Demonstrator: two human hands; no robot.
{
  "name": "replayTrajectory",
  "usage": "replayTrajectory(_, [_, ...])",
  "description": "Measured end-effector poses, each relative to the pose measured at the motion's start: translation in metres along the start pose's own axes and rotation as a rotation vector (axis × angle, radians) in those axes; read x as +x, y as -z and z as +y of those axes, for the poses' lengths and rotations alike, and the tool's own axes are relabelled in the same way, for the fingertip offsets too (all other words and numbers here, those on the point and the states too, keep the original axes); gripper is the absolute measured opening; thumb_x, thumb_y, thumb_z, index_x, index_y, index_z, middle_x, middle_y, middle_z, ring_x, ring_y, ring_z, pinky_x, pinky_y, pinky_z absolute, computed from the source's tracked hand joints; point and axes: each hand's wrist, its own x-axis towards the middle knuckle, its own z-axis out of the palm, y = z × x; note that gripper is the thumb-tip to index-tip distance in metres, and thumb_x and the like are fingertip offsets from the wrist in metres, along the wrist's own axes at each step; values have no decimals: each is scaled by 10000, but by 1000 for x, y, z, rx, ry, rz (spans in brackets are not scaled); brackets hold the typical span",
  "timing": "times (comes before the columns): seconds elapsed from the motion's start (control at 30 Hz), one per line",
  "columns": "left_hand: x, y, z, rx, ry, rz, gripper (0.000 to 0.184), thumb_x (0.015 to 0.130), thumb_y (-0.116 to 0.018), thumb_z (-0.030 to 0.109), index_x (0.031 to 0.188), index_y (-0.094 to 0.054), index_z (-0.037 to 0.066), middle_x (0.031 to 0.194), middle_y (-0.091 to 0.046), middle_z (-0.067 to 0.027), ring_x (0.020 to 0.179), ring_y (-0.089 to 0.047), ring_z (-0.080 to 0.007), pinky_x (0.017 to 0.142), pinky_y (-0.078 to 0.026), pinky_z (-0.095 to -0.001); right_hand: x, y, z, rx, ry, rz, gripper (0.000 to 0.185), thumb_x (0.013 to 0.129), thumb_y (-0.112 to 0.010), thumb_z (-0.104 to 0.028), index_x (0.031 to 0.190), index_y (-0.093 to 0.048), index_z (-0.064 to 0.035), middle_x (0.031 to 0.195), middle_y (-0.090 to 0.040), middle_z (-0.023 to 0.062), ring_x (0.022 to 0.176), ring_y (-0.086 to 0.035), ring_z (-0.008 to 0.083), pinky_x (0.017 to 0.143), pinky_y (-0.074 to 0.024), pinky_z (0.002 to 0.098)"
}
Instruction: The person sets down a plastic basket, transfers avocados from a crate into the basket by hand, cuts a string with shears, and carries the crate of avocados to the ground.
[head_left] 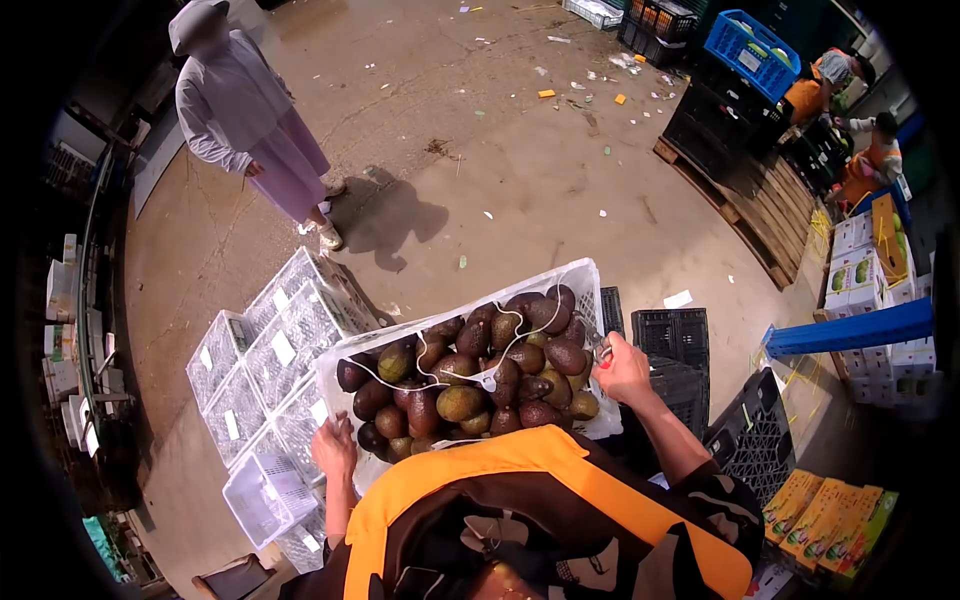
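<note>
A white plastic crate (335,385) full of dark green and brown avocados (460,403) is right in front of my body, its left end nearer me. White string (418,383) runs loosely over the fruit, with a small pale tag in the middle. My left hand (335,450) is closed at the crate's left end. At the right end my right hand (622,370) is closed by the rim, its fingertips partly hidden. A small red and grey thing (603,358) shows at those fingers, too small to name.
Wrapped white crates (283,347) are stacked at left, with a white basket (268,500) on them. Black crates (672,335) stand at right, near a blue bar (850,328). A person (245,115) stands ahead left; two others work beyond a wooden pallet (730,215).
</note>
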Motion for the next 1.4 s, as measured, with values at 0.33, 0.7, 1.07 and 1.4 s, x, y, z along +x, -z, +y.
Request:
replayTrajectory(0.33, [196, -58, 39, -7, 13, -82, 204, 881, -656, 216, 1022, -747, 99, 764, -731, -93, 766, -718, -300, 724, -536, -420, 169, -11, -76, -13, -5, 13, 245, 674, -698, -103, 836, -532, -27, 688, -580, 111, 669, -601, 277, 647, -477, 394])
replayTrajectory(0.7, [377, -238, 114, 124, 28, -187, 262, 849, -698, 306, 998, -735, 94, 848, -709, -195, 824, -686, -399, 761, -525, -504, 473, -132, 23, -76, -12, -95, 242, 680, -715, -144, 828, -557, -34, 670, -611, 131, 661, -631, 329, 618, -477, 429])
replayTrajectory(1.07, [594, -616, 155, 101, -168, -111, 148, 890, -614, 225, 919, -668, 90, 804, -689, -195, 799, -666, -430, 718, -522, -540, 736, -343, 196, -337, -291, -7, 348, 752, -779, -218, 957, -546, -59, 884, -682, 166, 880, -660, 406, 779, -500, 506])
replayTrajectory(1.4, [599, -680, 101, -54, 68, -374, 275, 973, -522, 237, 1172, -683, 137, 1012, -701, -204, 979, -662, -395, 850, -527, -486, 737, -408, 248, -438, -607, 114, 495, 817, -707, -366, 1125, -518, -29, 1054, -666, 204, 1003, -642, 388, 885, -467, 490])
